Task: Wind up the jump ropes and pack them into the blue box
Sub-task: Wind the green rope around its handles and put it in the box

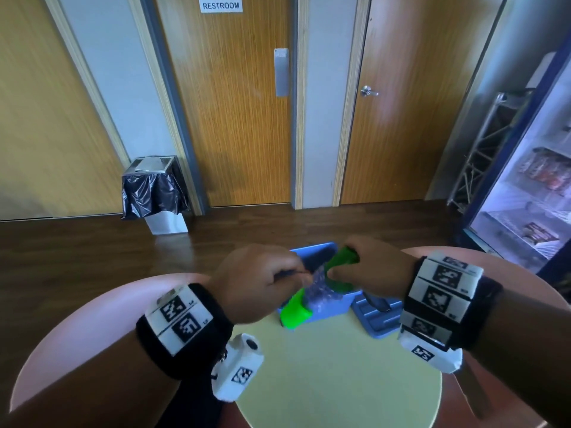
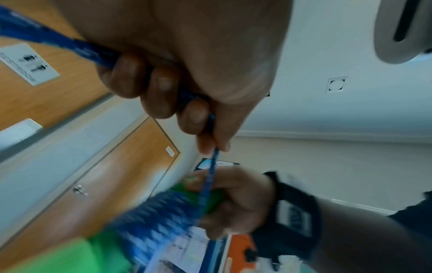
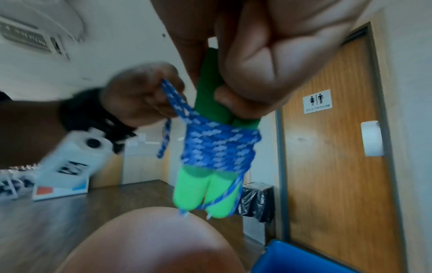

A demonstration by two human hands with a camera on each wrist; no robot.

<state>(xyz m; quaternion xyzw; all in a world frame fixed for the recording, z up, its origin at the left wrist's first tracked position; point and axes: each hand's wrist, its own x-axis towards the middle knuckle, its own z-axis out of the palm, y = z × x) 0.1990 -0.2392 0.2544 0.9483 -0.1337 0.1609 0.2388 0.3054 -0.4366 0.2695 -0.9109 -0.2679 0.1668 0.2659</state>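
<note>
Right grip [image 1: 367,267] clamps the green handles [image 3: 210,92]; left grip [image 1: 256,282], at its 9 o'clock, pinches the blue rope [image 3: 219,146].

I'm in an office or public-building common area: wooden door [image 1: 234,112] with a RESTROOM sign [image 1: 220,4], lined trash bin [image 1: 154,189], glass-front fridge [image 1: 525,193] stocked with packaged goods, wood-look floor [image 1: 92,242], round surface [image 1: 340,381].

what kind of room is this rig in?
Probably a break area or lobby in an office or public building: a door with a RESTROOM sign, a glass-front fridge, and a lined trash bin by the wall.
</note>
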